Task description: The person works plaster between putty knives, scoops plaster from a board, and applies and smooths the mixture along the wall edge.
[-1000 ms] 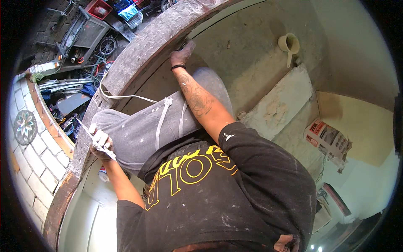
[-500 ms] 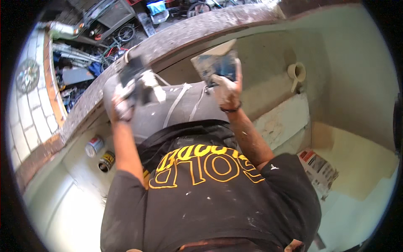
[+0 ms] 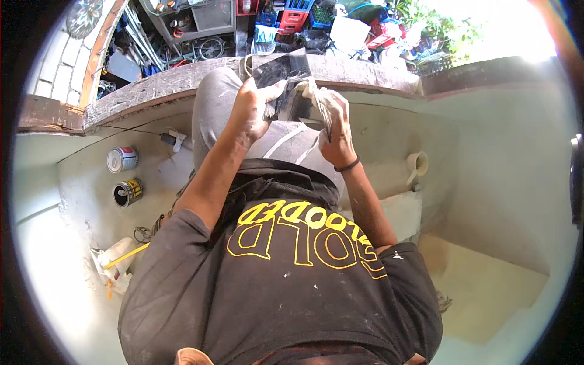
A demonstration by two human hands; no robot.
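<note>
My left hand [image 3: 250, 112] is closed on the edge of a dark, glossy flat plate [image 3: 283, 68], held up over my knees. Close against it, my right hand [image 3: 337, 121] grips a pale crumpled piece [image 3: 315, 100]; whether it is cloth or paper I cannot tell. A greyish flat part [image 3: 296, 111] shows between the two hands, partly hidden by the fingers. Grey trousers [image 3: 213, 100] with pale stripes lie under both hands.
A weathered ledge [image 3: 365, 78] runs across the far side. Two cans, one white and red [image 3: 123, 159], one black and yellow [image 3: 128, 192], are at left. A tape roll [image 3: 417, 163] is at right. A pale panel [image 3: 480, 286] lies lower right. Crates [image 3: 293, 21] stand beyond the ledge.
My hands, held apart before, have come together. The dark plate in my left hand now meets what my right hand holds. The view has turned right, showing crates and greenery.
</note>
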